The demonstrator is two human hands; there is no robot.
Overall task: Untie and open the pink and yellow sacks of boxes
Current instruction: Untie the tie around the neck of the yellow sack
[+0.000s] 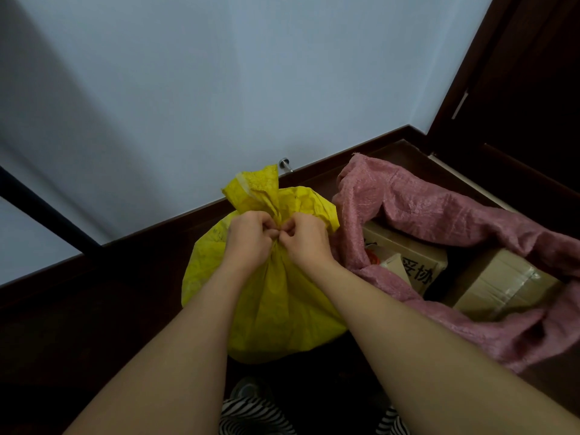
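A yellow woven sack (pixel 276 306) stands on the dark floor in front of me, its neck gathered and tied, with the loose top flaring above the knot. My left hand (pixel 249 238) and my right hand (pixel 306 237) both pinch the tied neck, fingertips meeting at the knot. To the right lies the pink sack (pixel 439 208), its mouth spread wide open. Inside it I see cardboard boxes: one with printed characters (pixel 408 262) and one taped box (pixel 502 281).
A pale wall with a dark baseboard (pixel 188 221) runs behind the sacks, with a metal door stop (pixel 285 164) on it. A dark wooden door and frame (pixel 518 89) stand at the right. Striped trouser legs (pixel 251 416) show at the bottom.
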